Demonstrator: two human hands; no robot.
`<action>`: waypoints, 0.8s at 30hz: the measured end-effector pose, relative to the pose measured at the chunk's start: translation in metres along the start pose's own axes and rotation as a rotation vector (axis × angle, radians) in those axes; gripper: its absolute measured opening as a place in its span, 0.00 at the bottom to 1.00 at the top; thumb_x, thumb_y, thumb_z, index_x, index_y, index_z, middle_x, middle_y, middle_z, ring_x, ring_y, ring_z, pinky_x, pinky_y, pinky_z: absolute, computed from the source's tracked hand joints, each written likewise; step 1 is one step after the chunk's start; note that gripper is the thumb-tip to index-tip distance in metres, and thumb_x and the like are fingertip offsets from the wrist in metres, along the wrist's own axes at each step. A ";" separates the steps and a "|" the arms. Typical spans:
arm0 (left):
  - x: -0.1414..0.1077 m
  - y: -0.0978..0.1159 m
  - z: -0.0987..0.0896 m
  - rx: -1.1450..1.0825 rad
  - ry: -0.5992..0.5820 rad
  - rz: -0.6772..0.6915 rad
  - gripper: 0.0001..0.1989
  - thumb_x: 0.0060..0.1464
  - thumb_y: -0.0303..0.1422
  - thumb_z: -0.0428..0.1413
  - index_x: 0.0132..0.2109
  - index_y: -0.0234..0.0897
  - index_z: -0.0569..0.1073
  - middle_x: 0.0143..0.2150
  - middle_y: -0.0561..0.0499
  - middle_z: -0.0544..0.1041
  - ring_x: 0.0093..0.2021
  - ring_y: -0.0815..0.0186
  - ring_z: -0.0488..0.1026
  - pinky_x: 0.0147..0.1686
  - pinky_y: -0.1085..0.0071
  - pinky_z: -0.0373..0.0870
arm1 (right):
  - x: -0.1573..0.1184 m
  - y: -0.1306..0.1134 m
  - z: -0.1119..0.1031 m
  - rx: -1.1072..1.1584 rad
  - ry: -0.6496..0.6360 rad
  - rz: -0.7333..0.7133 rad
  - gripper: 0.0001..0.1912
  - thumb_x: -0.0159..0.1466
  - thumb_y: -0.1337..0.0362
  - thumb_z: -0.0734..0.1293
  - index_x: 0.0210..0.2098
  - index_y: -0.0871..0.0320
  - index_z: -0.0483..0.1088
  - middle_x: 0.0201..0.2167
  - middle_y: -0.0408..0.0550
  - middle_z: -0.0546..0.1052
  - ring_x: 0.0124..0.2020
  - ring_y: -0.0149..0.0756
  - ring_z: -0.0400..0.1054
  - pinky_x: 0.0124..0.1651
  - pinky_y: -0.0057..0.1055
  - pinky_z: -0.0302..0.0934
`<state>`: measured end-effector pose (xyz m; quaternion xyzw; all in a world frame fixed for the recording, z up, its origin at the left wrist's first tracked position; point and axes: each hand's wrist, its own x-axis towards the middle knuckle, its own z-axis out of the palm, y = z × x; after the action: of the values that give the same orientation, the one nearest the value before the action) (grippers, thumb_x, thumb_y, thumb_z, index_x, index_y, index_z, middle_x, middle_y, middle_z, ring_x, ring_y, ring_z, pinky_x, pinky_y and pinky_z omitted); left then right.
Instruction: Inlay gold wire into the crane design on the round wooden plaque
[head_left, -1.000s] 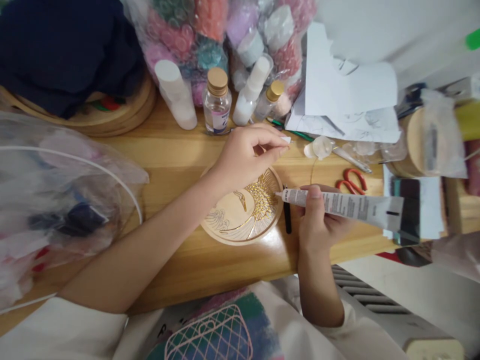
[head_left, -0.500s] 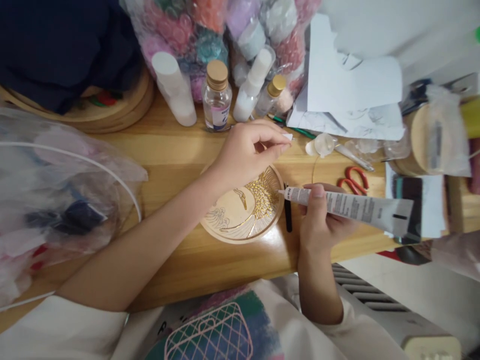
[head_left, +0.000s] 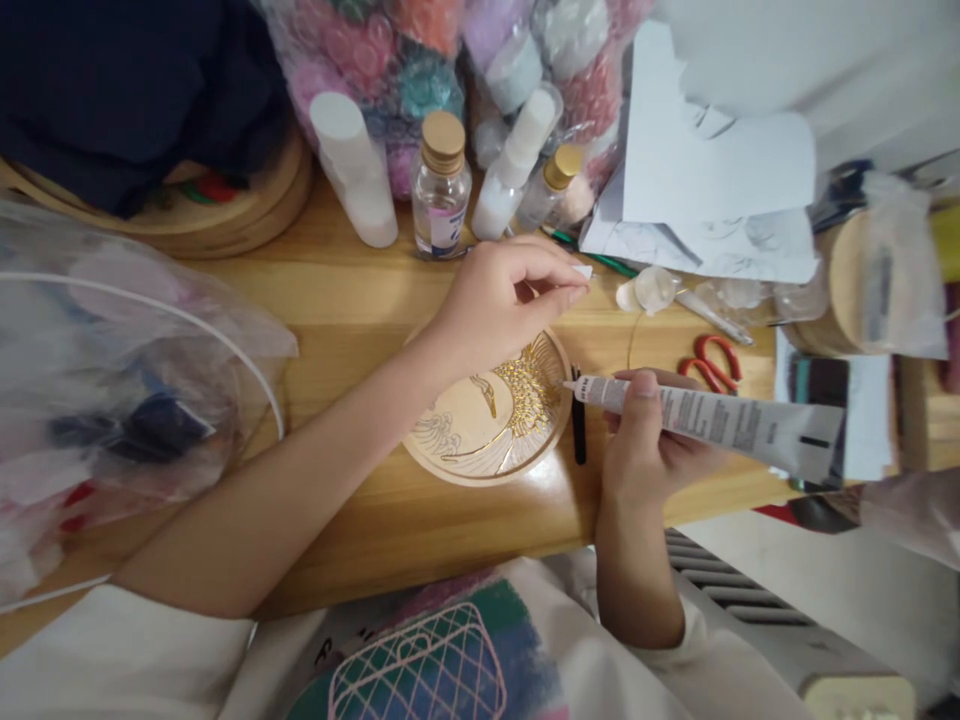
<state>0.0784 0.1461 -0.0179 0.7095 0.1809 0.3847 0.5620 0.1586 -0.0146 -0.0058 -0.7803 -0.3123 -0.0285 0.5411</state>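
My right hand (head_left: 649, 440) grips a white squeeze tube (head_left: 720, 420) with printed text, thumb on top. Its narrow nozzle points left, over or near the right rim of a round wooden plaque (head_left: 469, 475) with gold wire lines and a bird's head drawn on it. My left hand (head_left: 521, 290) reaches across the upper part of the plaque, which the forearm partly hides. Its thumb and fingertips pinch a small white piece (head_left: 583, 271), too small to name for sure. Black tweezers (head_left: 578, 425) lie just right of the plaque, close to the nozzle.
Behind the hands stand a white bottle (head_left: 360, 190), a cork-capped glass bottle (head_left: 441, 200) and a spray bottle (head_left: 510, 170). Red-handled pliers (head_left: 712, 362), papers (head_left: 712, 170) and a phone (head_left: 825, 385) lie right. A plastic bag (head_left: 150, 380) and a wooden hoop (head_left: 247, 225) occupy the left.
The view has shifted slightly. My right hand and the tube have moved a little right and down; my left hand keeps its pinch in nearly the same place.
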 end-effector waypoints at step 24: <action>0.000 0.000 0.000 -0.062 0.004 -0.040 0.06 0.54 0.24 0.61 0.34 0.40 0.80 0.38 0.52 0.81 0.40 0.65 0.78 0.39 0.67 0.75 | 0.003 -0.007 0.002 0.174 0.142 0.131 0.12 0.59 0.56 0.70 0.25 0.57 0.73 0.17 0.38 0.69 0.15 0.25 0.59 0.18 0.26 0.53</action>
<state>0.0785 0.1465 -0.0176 0.6873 0.1843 0.3801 0.5909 0.1563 -0.0101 0.0002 -0.7452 -0.2230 -0.0210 0.6281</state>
